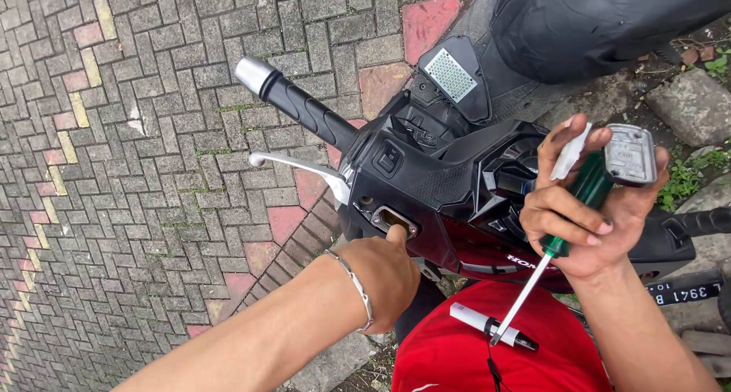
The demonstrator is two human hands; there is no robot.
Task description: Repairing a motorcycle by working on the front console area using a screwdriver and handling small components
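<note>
A black and red scooter handlebar (pixel 426 171) fills the middle, with a black grip (pixel 301 106) and silver brake lever (pixel 297 164) at the left. My left hand (pixel 384 274), a silver bracelet on its wrist, has a fingertip on the open rectangular reservoir (pixel 394 219) on the handlebar. My right hand (pixel 586 209) holds a green-handled screwdriver (pixel 567 224) pointing down, a grey metal reservoir cover (pixel 630 154) and a white scrap (pixel 571 152).
Grey and red paving bricks (pixel 137 171) cover the ground at the left. A black seat (pixel 609 19) is at the top right. A white and black marker pen (pixel 491 326) is clipped on my red shirt (pixel 495 346). Stones and weeds (pixel 689 103) are at the right.
</note>
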